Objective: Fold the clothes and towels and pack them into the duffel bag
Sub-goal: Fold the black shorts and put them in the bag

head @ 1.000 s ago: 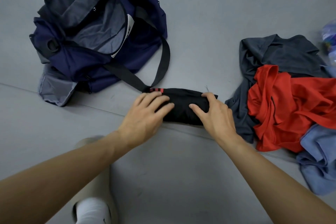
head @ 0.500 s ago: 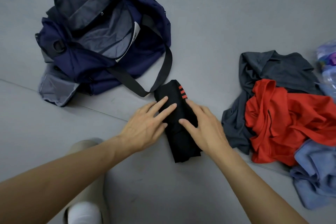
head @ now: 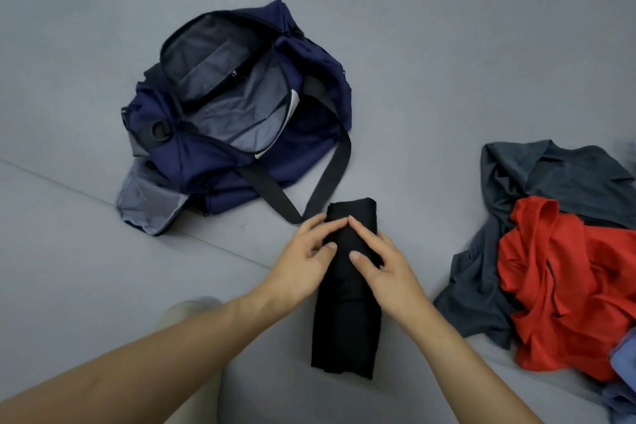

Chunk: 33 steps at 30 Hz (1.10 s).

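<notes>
Duffel bag, navy, at the left on the grey floor: lies unzipped with pale lining showing, black strap looping down to just beside the folded black garment. Centre: left hand pressing flat on the garment's upper left edge, fingers nearly straight, gripping nothing; right hand likewise flat on its upper right, fingers extended, fingertips of both hands meeting near the top. Right: loose pile, well apart from the bag, dark grey shirt under a red garment, blue cloth at the edge
</notes>
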Each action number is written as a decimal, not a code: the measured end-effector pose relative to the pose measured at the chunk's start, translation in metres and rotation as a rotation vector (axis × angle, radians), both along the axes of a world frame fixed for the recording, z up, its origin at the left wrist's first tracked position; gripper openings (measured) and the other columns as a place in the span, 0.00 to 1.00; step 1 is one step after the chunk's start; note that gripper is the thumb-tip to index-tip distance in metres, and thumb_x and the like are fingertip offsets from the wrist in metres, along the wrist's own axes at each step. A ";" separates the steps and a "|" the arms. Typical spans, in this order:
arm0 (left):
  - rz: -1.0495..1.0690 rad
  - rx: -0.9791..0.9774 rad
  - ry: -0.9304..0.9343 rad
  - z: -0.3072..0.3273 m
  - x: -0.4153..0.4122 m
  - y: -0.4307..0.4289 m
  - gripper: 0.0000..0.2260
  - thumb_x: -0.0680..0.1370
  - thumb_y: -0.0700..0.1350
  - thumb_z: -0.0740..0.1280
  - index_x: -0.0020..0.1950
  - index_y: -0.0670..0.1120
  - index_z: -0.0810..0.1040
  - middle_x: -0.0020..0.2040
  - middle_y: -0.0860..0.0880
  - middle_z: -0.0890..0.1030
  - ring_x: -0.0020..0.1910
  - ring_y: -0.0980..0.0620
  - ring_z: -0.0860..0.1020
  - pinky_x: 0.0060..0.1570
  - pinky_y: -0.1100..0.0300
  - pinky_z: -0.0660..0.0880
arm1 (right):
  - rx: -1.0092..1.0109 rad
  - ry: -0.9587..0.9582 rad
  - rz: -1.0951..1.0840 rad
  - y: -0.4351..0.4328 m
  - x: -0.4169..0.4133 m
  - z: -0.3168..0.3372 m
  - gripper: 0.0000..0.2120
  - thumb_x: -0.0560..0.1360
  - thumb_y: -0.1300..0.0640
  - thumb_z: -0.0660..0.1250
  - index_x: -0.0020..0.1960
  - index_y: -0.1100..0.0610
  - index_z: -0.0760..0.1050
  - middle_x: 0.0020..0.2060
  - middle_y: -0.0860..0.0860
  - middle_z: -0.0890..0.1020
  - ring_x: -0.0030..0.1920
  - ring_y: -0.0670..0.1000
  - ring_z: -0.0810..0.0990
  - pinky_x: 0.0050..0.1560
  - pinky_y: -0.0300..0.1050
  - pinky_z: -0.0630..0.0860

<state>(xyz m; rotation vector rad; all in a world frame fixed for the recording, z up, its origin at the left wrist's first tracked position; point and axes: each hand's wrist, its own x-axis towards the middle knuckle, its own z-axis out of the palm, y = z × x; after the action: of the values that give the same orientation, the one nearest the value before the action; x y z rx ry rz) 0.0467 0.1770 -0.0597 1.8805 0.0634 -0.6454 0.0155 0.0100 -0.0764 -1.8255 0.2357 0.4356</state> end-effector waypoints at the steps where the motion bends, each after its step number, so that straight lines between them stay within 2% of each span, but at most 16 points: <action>1: -0.002 -0.026 -0.017 0.008 0.001 0.002 0.20 0.83 0.37 0.61 0.70 0.57 0.75 0.76 0.58 0.63 0.56 0.74 0.73 0.57 0.76 0.69 | 0.050 -0.007 -0.055 0.001 0.001 0.009 0.26 0.81 0.59 0.66 0.70 0.33 0.70 0.70 0.42 0.73 0.70 0.39 0.70 0.74 0.47 0.67; 4: -0.021 -0.044 -0.214 0.033 0.013 0.015 0.17 0.83 0.44 0.63 0.70 0.59 0.76 0.75 0.60 0.64 0.64 0.64 0.73 0.62 0.66 0.73 | 0.180 -0.032 -0.179 0.007 0.012 0.041 0.23 0.80 0.60 0.67 0.69 0.38 0.74 0.67 0.39 0.76 0.67 0.36 0.73 0.68 0.36 0.71; 5: -0.043 0.037 -0.357 0.039 0.024 0.024 0.17 0.82 0.46 0.63 0.70 0.58 0.75 0.75 0.59 0.66 0.64 0.61 0.74 0.62 0.63 0.74 | 0.210 -0.058 -0.203 0.009 0.018 0.052 0.23 0.80 0.60 0.67 0.69 0.38 0.74 0.67 0.38 0.77 0.66 0.36 0.74 0.67 0.35 0.71; 7: -0.069 0.307 -0.658 0.045 0.058 0.052 0.18 0.81 0.47 0.64 0.72 0.54 0.74 0.74 0.55 0.69 0.66 0.55 0.74 0.63 0.59 0.72 | 0.233 -0.118 -0.227 0.017 0.035 0.070 0.22 0.80 0.59 0.67 0.68 0.36 0.74 0.66 0.37 0.77 0.67 0.37 0.74 0.69 0.41 0.70; 9: -0.095 0.595 -0.779 0.045 0.095 0.085 0.22 0.81 0.48 0.65 0.75 0.51 0.71 0.75 0.50 0.70 0.71 0.49 0.70 0.68 0.52 0.69 | 0.230 -0.160 -0.228 0.028 0.055 0.082 0.22 0.81 0.58 0.66 0.68 0.35 0.74 0.64 0.36 0.78 0.66 0.38 0.75 0.70 0.45 0.70; 12: -0.369 1.048 -0.629 0.034 0.136 0.132 0.30 0.81 0.55 0.64 0.81 0.53 0.59 0.77 0.47 0.68 0.78 0.44 0.60 0.77 0.41 0.53 | 0.233 -0.214 -0.209 0.046 0.083 0.092 0.20 0.81 0.60 0.65 0.65 0.38 0.77 0.64 0.39 0.79 0.66 0.39 0.76 0.71 0.48 0.70; 13: -0.459 1.152 -0.535 0.029 0.142 0.144 0.31 0.80 0.57 0.64 0.81 0.54 0.56 0.76 0.48 0.69 0.78 0.44 0.59 0.78 0.39 0.48 | 0.246 -0.211 -0.215 0.053 0.092 0.094 0.19 0.81 0.60 0.65 0.63 0.39 0.79 0.63 0.41 0.80 0.65 0.40 0.77 0.71 0.49 0.70; 15: -0.560 1.224 -0.469 0.025 0.144 0.160 0.29 0.80 0.55 0.64 0.80 0.55 0.59 0.69 0.49 0.75 0.73 0.45 0.68 0.78 0.40 0.43 | 0.281 -0.172 -0.235 0.064 0.107 0.094 0.17 0.81 0.60 0.65 0.61 0.40 0.82 0.60 0.43 0.82 0.63 0.42 0.79 0.70 0.51 0.72; 18: -0.509 1.030 -0.586 0.021 0.127 0.158 0.21 0.80 0.48 0.64 0.73 0.57 0.71 0.56 0.52 0.82 0.59 0.46 0.77 0.77 0.40 0.50 | 0.338 -0.093 -0.248 0.074 0.123 0.092 0.15 0.81 0.59 0.65 0.62 0.43 0.81 0.60 0.45 0.83 0.63 0.47 0.80 0.69 0.56 0.73; 21: -0.452 0.779 -0.700 0.015 0.085 0.135 0.13 0.74 0.45 0.63 0.55 0.53 0.82 0.43 0.52 0.82 0.47 0.46 0.80 0.73 0.36 0.61 | 0.402 -0.047 -0.272 0.079 0.130 0.094 0.15 0.82 0.59 0.64 0.64 0.45 0.81 0.61 0.45 0.82 0.62 0.46 0.80 0.64 0.49 0.77; 23: -0.438 0.618 -0.649 0.014 0.052 0.116 0.15 0.71 0.47 0.62 0.53 0.49 0.83 0.48 0.49 0.83 0.54 0.46 0.80 0.76 0.43 0.58 | 0.431 -0.025 -0.275 0.080 0.130 0.095 0.15 0.82 0.59 0.64 0.64 0.46 0.80 0.61 0.46 0.83 0.61 0.46 0.81 0.60 0.46 0.79; 25: -0.395 0.493 -0.626 0.018 0.018 0.094 0.23 0.73 0.50 0.60 0.65 0.45 0.78 0.63 0.44 0.80 0.67 0.47 0.72 0.78 0.52 0.54 | 0.430 -0.016 -0.278 0.079 0.127 0.093 0.15 0.82 0.59 0.64 0.64 0.46 0.81 0.62 0.46 0.83 0.61 0.47 0.81 0.63 0.50 0.78; 26: -0.430 0.505 -0.704 0.021 0.006 0.084 0.24 0.75 0.52 0.61 0.69 0.44 0.75 0.66 0.43 0.78 0.69 0.46 0.70 0.77 0.54 0.55 | 0.426 -0.010 -0.283 0.077 0.126 0.091 0.15 0.82 0.59 0.64 0.64 0.46 0.81 0.62 0.47 0.82 0.62 0.47 0.81 0.65 0.51 0.77; 28: -0.587 0.479 -0.714 0.034 -0.014 0.067 0.20 0.77 0.56 0.64 0.66 0.47 0.73 0.61 0.44 0.81 0.63 0.43 0.74 0.71 0.55 0.61 | 0.407 -0.010 -0.275 0.069 0.121 0.086 0.15 0.82 0.58 0.64 0.64 0.45 0.81 0.62 0.46 0.82 0.63 0.47 0.80 0.67 0.51 0.74; 30: -0.745 0.326 -0.616 0.044 -0.029 0.053 0.15 0.80 0.56 0.64 0.61 0.48 0.70 0.55 0.43 0.81 0.58 0.42 0.75 0.65 0.56 0.61 | 0.360 -0.021 -0.243 0.058 0.112 0.082 0.15 0.82 0.58 0.64 0.64 0.45 0.80 0.63 0.45 0.82 0.64 0.45 0.79 0.69 0.51 0.72; 33: -0.909 0.243 -0.567 0.052 -0.040 0.043 0.13 0.80 0.52 0.59 0.62 0.50 0.70 0.58 0.45 0.80 0.59 0.45 0.74 0.62 0.55 0.68 | 0.233 -0.022 -0.212 0.037 0.088 0.071 0.16 0.82 0.58 0.64 0.64 0.41 0.80 0.63 0.41 0.81 0.65 0.42 0.78 0.69 0.49 0.72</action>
<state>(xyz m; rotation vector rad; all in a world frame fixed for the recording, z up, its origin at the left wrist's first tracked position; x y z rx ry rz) 0.0063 0.2203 -0.0080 2.2283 -1.1767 -0.6784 0.1038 0.0474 -0.0057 -1.5574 0.3452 0.2815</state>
